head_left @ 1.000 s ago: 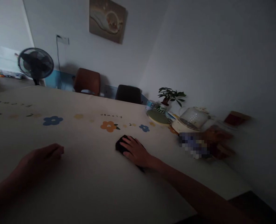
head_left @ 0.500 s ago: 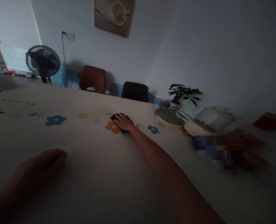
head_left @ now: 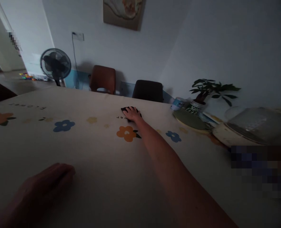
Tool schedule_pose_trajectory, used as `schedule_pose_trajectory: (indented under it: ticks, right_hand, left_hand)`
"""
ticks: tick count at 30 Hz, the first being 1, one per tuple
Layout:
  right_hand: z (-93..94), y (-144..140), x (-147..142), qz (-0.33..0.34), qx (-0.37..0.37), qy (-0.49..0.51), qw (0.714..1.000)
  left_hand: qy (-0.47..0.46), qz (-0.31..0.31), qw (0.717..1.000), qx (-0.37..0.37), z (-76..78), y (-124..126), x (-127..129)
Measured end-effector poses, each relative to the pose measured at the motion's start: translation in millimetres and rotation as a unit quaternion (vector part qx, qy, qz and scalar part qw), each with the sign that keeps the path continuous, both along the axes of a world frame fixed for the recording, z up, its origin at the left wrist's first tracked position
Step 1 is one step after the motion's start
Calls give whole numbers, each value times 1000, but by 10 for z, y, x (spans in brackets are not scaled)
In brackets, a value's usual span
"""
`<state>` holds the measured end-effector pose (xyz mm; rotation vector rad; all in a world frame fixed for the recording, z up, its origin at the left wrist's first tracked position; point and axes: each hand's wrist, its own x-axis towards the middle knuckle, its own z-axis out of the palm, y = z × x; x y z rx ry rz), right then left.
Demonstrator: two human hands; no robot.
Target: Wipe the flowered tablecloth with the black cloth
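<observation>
A dark cloth (head_left: 138, 113) lies bunched on the far part of the table, beside printed lettering. My right hand (head_left: 132, 114) presses down on it, fingers spread over the fabric, arm stretched out. Just nearer to me is a printed orange flower (head_left: 126, 133). My left hand (head_left: 52, 177) rests low on the left of the pale tablecloth (head_left: 95, 177), fingers loosely curled together. Nothing shows in it, though its underside is dark and hidden.
At the right stand a potted plant (head_left: 197, 103), a blue-and-white container (head_left: 178, 103), a green round mat (head_left: 189, 119) and a pale pot with a clear cover (head_left: 235, 133). Beyond the table are a brown chair (head_left: 103, 77), a dark chair (head_left: 148, 90) and a fan (head_left: 56, 63).
My right hand has slid the cloth farther from me, off the orange flower, which now shows whole. The view has turned slightly left. My left hand stays resting on the table.
</observation>
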<state>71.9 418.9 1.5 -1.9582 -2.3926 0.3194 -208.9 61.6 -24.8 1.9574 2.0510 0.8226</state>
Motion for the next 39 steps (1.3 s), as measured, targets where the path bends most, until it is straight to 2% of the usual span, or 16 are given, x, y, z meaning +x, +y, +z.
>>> schedule_pose_trajectory:
  ticks: [5,11,16,22,25,28,30,33,36,39]
  right_hand:
    - [40,-189,21,21,1,-4,1000]
    - [111,-779,19,99,17,-20,995]
    - [156,-1497,51,190,9,-18,982]
    - [235,-2555,231,288,0,9,958]
    - [271,-3050,364,320,-11,29,947]
    - [303,-3402,458,332,-25,39,942]
    - [323,-3519,474,326,-34,41,944]
    - [339,-3503,415,319,-37,41,946]
    - [312,-3291,250,329,-24,42,943]
    - [247,-2930,-24,329,0,42,943]
  left_hand:
    - [-23,-41,998,-39,66,54,-84]
    - [-16,-39,996,-81,279,81,4]
    - [-3,-16,995,-96,354,126,4]
    - [-21,8,993,-112,426,134,-27]
    - [-25,-7,995,-96,419,114,-52]
    - [-20,-27,997,-76,419,66,-24]
    - [-10,-41,996,-76,438,22,34]
    - [7,-66,995,-72,468,-31,128]
    - [9,-77,995,-56,473,-48,171]
    - [10,-83,995,-52,470,-45,173]
